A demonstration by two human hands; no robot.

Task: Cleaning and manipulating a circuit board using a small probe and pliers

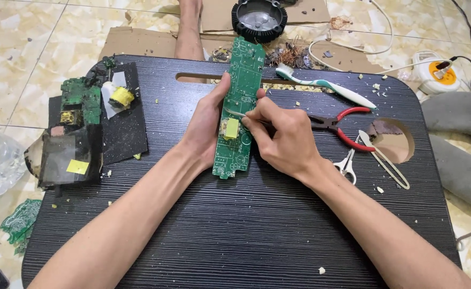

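we see left hand (206, 131) gripping long green circuit board (239, 107) by its 9 o'clock edge | right hand (281, 139) pinching thin tool (235, 113), maybe tweezers | board light, stiff, fragile; hold edges

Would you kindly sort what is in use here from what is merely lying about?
In use: long green circuit board, held by left hand; thin metal tool in right hand.

Lying about: toothbrush, red-handled pliers, small scissors, tweezers, smaller green board.
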